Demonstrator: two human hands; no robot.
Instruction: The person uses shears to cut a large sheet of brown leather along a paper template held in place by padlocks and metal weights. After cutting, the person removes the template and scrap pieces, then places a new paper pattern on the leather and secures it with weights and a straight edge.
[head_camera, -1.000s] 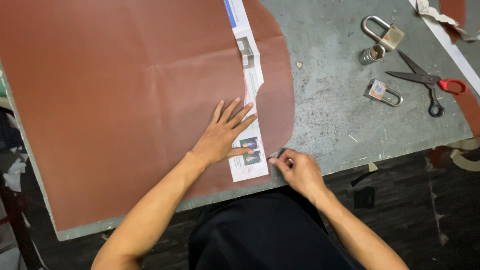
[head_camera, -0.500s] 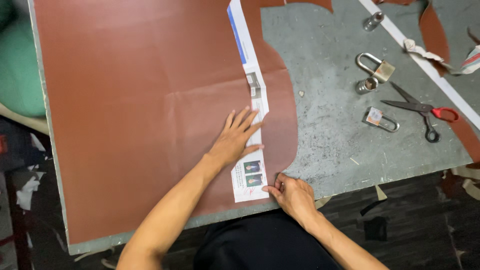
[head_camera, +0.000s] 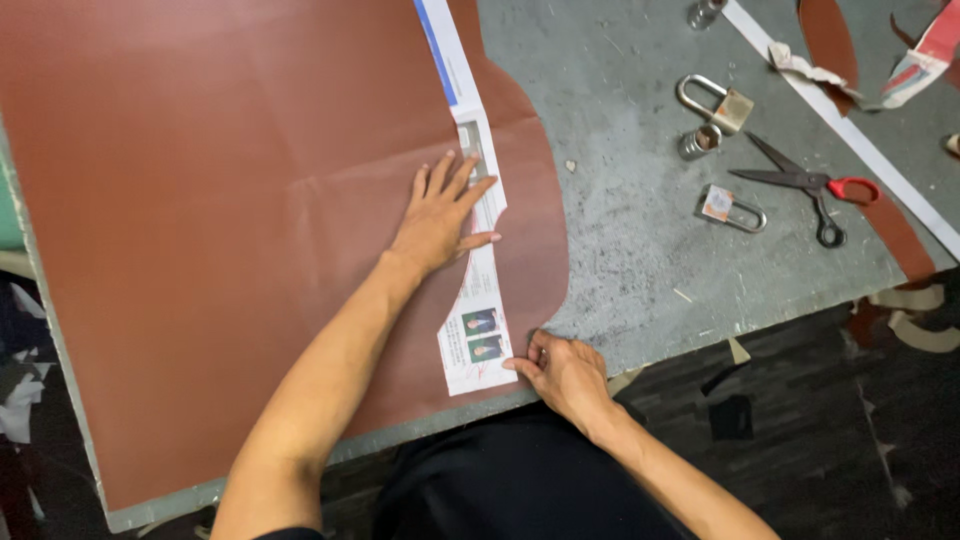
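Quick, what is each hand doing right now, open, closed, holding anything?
Left hand: open, fingers spread, pressing flat on the paper strip and brown sheet.
Right hand: fingers curled at the paper strip's near corner; whether it pinches it cannot be told.

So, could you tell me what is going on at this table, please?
A person has a brown sheet spread over a grey table, with a long paper strip lying on it. The left hand presses flat on sheet and strip; the right hand pinches the strip's near end at the sheet's edge. Scissors and padlocks lie aside.
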